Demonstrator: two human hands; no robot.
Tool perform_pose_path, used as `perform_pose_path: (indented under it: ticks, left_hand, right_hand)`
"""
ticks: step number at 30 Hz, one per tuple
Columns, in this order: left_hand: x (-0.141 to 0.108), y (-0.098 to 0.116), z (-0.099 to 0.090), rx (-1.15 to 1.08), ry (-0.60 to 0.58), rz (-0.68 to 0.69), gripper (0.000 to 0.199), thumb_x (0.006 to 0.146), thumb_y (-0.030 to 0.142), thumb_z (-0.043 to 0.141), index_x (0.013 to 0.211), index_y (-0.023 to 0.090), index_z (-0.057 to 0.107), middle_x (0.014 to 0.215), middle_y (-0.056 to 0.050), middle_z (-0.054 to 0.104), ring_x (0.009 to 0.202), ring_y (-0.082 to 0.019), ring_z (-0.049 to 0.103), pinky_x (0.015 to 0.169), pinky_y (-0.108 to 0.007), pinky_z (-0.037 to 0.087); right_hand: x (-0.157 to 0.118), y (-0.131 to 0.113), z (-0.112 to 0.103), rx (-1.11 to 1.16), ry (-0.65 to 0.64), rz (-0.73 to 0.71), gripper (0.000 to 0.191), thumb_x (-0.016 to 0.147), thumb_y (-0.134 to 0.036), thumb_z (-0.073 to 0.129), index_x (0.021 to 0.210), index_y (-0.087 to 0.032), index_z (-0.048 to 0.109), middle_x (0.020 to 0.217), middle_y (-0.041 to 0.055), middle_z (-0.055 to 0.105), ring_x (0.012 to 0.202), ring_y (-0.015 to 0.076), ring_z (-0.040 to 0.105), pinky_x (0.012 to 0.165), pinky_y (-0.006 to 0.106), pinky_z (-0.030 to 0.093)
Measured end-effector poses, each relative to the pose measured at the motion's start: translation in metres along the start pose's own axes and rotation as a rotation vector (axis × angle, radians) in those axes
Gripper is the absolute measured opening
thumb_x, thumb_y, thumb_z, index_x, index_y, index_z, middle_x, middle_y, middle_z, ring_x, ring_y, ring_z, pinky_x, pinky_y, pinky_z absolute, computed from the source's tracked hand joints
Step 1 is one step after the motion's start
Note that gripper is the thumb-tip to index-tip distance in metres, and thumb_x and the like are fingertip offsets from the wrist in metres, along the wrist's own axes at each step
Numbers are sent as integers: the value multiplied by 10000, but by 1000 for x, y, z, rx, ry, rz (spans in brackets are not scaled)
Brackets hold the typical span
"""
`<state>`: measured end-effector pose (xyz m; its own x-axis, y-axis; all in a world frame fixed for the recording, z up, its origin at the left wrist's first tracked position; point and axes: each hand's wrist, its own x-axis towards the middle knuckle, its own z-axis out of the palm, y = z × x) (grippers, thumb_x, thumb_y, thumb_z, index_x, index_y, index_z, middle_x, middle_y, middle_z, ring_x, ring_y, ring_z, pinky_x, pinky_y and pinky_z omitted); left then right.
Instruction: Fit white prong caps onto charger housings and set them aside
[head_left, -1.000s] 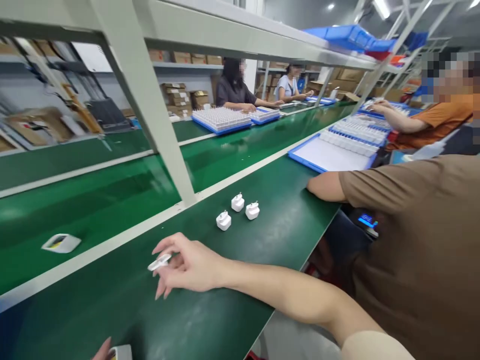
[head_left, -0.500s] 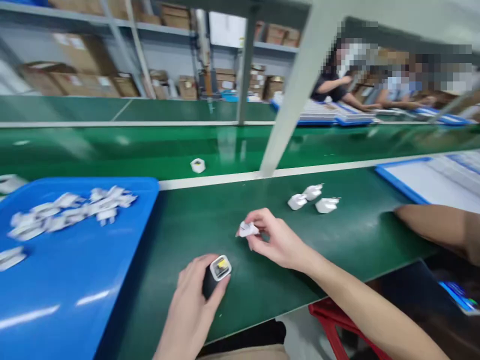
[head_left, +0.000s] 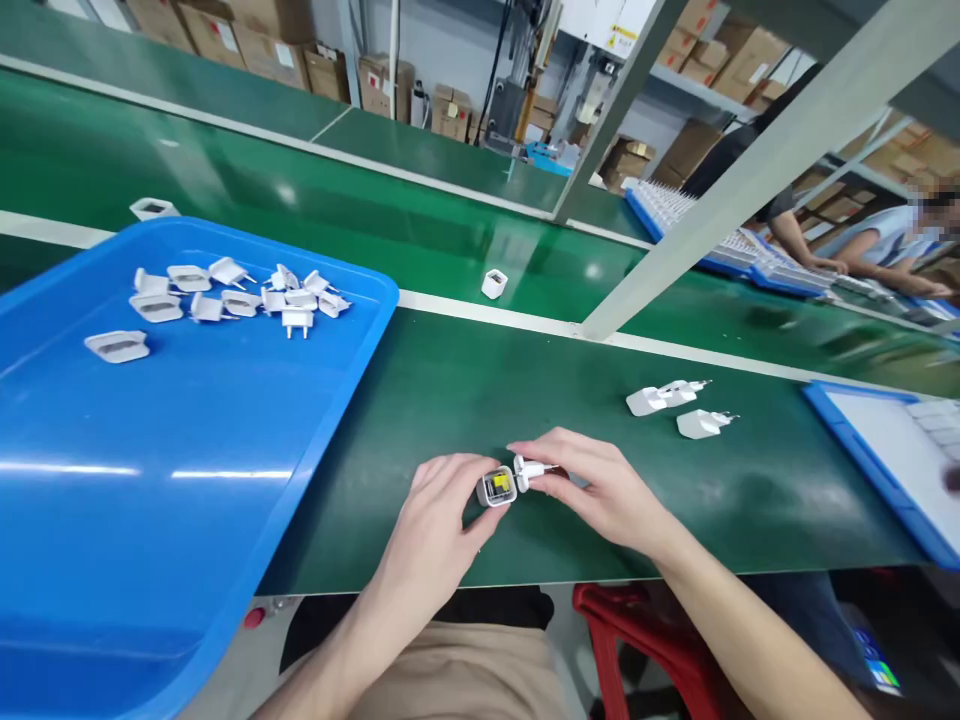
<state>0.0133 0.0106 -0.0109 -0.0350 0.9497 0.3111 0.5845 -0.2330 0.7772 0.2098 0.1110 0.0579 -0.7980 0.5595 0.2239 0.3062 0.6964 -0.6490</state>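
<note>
Near edge of the bench [head_left: 465, 400], about mid-length: both hands meet over the green surface. Left hand [head_left: 435, 525] has its fingers closed round a small housing [head_left: 496, 488]; the open end, with a yellow part inside, faces right toward the other hand. Long axis of the housing runs roughly along the bench edge, left to right. Most of its body is hidden inside the palm, so its length cannot be read.

Right hand [head_left: 600, 490] pinches a white plug piece [head_left: 527, 470] between thumb and forefinger. Its flat base faces the housing mouth, just beside it; whether the two touch cannot be told. Pins point right, partly covered by the fingers.

Left end of the bench: blue tray [head_left: 150, 520], its near-left corner cut off by the frame. A loose heap of plug pieces [head_left: 240, 295] lies toward its far side, pins pointing various ways.

Right of the hands, well apart: three finished plugs [head_left: 679, 405] lying on their sides, pins to the right. At the right edge, a second blue tray [head_left: 870, 470], only partly in view.

Beyond the white rail, a lone housing [head_left: 494, 284] stands on the belt [head_left: 300, 200]. Far right, other people work at trays, blurred.
</note>
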Motion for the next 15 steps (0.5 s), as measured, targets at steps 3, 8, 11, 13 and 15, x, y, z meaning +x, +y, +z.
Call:
perform_pose_path:
  ticks: [3, 8, 11, 13, 15]
  left_hand:
    - [-1, 0, 1, 0, -11, -27, 355, 891, 110, 760, 1158, 263, 584, 1136, 22, 711, 1029, -207, 621, 897, -340, 459]
    - [0, 1, 2, 13, -15, -51, 371, 880, 118, 777, 1148, 260, 565, 1107, 19, 698, 1022, -218, 607, 885, -343, 459]
    - [0, 1, 2, 20, -13, -25, 369, 883, 115, 775, 1147, 253, 557, 1128, 13, 695, 1047, -218, 611, 913, -348, 454]
    - [0, 1, 2, 18, -7, -9, 374, 885, 112, 773, 1156, 246, 554, 1137, 10, 693, 1053, -214, 612, 925, -347, 452]
    - [0, 2, 1, 12, -2, -1, 370, 884, 111, 775, 1155, 236, 556, 1126, 10, 693, 1038, -206, 613, 924, -340, 450]
  right_hand:
    - [-2, -1, 3, -57, 44, 21, 188, 1053, -239, 610, 1235, -207, 642, 993, 44, 717, 792, 149, 665, 686, 254, 542]
    - [2, -12, 2, -208, -78, -51, 119, 1071, -204, 544, 1131, -196, 646, 1077, 88, 669, 894, 177, 662, 765, 287, 550]
    - [8, -17, 1, -251, -177, -20, 172, 1089, -227, 498, 1130, -192, 661, 1092, 90, 637, 862, 167, 653, 755, 284, 550]
    - [12, -18, 1, -246, -213, -30, 179, 1091, -230, 498, 1125, -182, 667, 1087, 85, 631, 859, 162, 648, 760, 278, 544]
    - [15, -17, 1, -240, -227, -47, 177, 1089, -223, 503, 1124, -173, 669, 1084, 83, 628, 867, 160, 644, 764, 274, 535]
